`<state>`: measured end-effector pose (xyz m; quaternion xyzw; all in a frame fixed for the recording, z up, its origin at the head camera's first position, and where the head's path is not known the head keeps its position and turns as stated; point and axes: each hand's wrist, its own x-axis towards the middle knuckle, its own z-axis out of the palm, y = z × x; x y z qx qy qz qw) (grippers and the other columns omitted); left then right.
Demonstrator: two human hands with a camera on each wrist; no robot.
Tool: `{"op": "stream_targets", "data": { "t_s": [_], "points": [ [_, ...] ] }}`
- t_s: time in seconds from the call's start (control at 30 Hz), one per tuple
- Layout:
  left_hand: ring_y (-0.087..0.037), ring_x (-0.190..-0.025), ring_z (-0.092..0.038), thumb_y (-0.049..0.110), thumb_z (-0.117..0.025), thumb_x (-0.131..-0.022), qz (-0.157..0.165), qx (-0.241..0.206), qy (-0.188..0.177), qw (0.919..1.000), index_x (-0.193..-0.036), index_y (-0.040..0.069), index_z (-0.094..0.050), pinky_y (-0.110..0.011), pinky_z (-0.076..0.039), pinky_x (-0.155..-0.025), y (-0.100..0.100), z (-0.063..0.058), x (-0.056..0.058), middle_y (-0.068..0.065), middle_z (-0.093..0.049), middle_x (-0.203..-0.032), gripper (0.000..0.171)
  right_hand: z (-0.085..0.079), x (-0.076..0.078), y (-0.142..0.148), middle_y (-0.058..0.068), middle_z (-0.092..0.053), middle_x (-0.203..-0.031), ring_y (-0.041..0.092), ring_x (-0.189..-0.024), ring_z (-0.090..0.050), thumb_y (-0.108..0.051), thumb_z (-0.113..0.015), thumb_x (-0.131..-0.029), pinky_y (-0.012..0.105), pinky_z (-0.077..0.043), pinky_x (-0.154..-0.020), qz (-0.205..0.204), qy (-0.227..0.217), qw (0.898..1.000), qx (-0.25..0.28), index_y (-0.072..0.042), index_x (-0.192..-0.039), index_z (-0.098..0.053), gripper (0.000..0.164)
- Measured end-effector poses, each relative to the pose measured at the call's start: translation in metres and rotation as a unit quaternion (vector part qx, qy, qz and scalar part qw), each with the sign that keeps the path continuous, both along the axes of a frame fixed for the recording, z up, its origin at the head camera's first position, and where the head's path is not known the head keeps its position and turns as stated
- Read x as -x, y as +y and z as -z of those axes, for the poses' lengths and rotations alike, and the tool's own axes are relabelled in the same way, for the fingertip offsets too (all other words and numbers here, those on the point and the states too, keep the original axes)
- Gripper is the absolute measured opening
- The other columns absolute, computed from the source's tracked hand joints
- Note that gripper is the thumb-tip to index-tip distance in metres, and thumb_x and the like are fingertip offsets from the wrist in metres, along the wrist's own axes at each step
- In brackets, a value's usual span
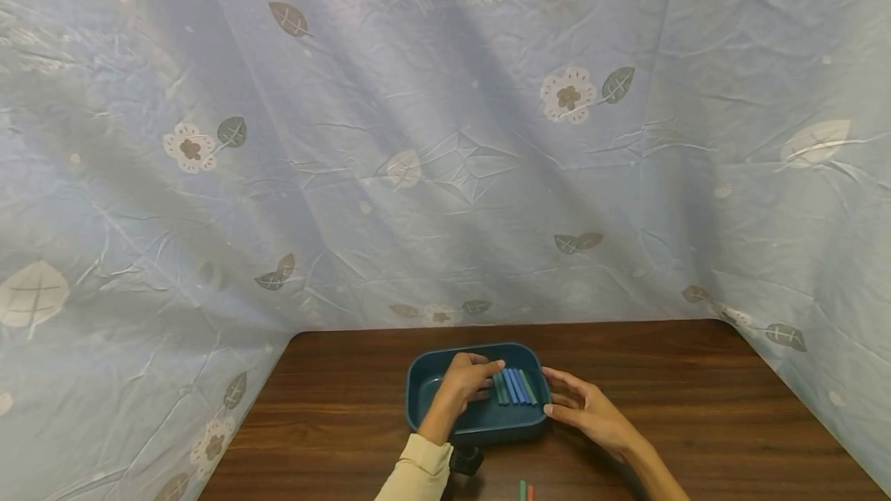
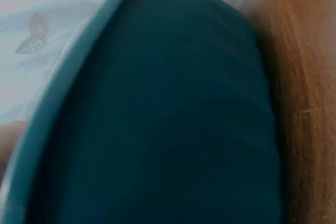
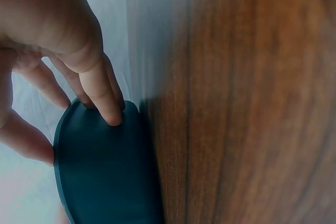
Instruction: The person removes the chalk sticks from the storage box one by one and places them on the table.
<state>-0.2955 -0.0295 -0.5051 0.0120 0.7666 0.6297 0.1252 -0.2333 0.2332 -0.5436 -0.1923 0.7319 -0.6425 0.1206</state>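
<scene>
A dark teal tray with raised walls rests on the wooden table. Inside its right half, several thin green and blue sticks lie side by side; their exact kind does not show. Over the tray's middle is my left hand, its fingers at the left end of the row; whether they pinch a stick is hidden. My right hand touches the tray's right end with spread, slightly bent fingers. Up close in the right wrist view, fingertips rest against the outer wall. The tray wall fills most of the left wrist view.
A green stick and a red stick lie on the table at the near edge of the head view. Behind the table hangs a pale blue curtain with leaf and flower prints. A black device sits at my left wrist.
</scene>
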Motion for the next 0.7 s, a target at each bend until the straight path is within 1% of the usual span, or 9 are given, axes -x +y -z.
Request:
{"op": "stream_targets", "data": {
  "t_s": [0.17, 0.37, 0.43, 0.57, 0.7],
  "points": [
    [-0.042, -0.113, -0.075, 0.018, -0.082, -0.096, -0.013, 0.023, 0.019, 0.9995, -0.136, -0.015, -0.061, -0.048, -0.066, -0.087, 0.004, 0.004, 0.001, -0.031, -0.071, -0.127, 0.056, 0.0, 0.001, -0.001, 0.041, -0.025, -0.168, 0.063, -0.148, -0.04, -0.014, -0.063, -0.108, 0.028, -0.057, -0.105, -0.009, -0.003, 1.0, 0.012, 0.005, -0.168, -0.022, 0.075],
    [-0.032, -0.088, -0.081, 0.007, -0.087, -0.088, -0.037, 0.071, 0.056, 0.9952, -0.127, -0.011, -0.069, -0.04, -0.067, -0.075, 0.011, 0.009, 0.002, -0.027, -0.074, -0.116, 0.047, -0.002, 0.002, -0.001, 0.041, -0.027, -0.167, 0.062, -0.147, -0.04, -0.014, -0.064, -0.108, 0.027, -0.056, -0.105, -0.008, 0.001, 1.0, 0.013, 0.006, -0.167, -0.021, 0.075],
    [-0.029, -0.081, -0.08, 0.004, -0.089, -0.086, -0.045, 0.089, 0.06, 0.9932, -0.125, -0.01, -0.07, -0.037, -0.066, -0.071, 0.013, 0.009, 0.002, -0.025, -0.075, -0.113, 0.045, -0.002, 0.001, -0.001, 0.041, -0.026, -0.167, 0.063, -0.148, -0.04, -0.015, -0.064, -0.108, 0.027, -0.057, -0.105, -0.006, 0.002, 1.0, 0.01, 0.005, -0.167, -0.022, 0.076],
    [-0.023, -0.074, -0.078, -0.001, -0.09, -0.083, -0.058, 0.103, 0.059, 0.9913, -0.123, -0.008, -0.072, -0.035, -0.066, -0.068, 0.015, 0.009, 0.002, -0.023, -0.074, -0.111, 0.045, -0.001, 0.0, -0.001, 0.041, -0.027, -0.167, 0.063, -0.148, -0.04, -0.015, -0.065, -0.108, 0.027, -0.057, -0.105, -0.001, 0.0, 1.0, 0.005, 0.005, -0.167, -0.023, 0.076],
    [-0.021, -0.068, -0.077, -0.005, -0.091, -0.08, -0.071, 0.115, 0.065, 0.9887, -0.12, -0.007, -0.074, -0.032, -0.065, -0.064, 0.017, 0.011, 0.002, -0.023, -0.073, -0.11, 0.044, 0.0, -0.001, -0.001, 0.041, -0.028, -0.167, 0.063, -0.148, -0.039, -0.016, -0.065, -0.108, 0.028, -0.057, -0.105, 0.003, -0.001, 1.0, 0.003, 0.004, -0.167, -0.024, 0.075]
  ]
}}
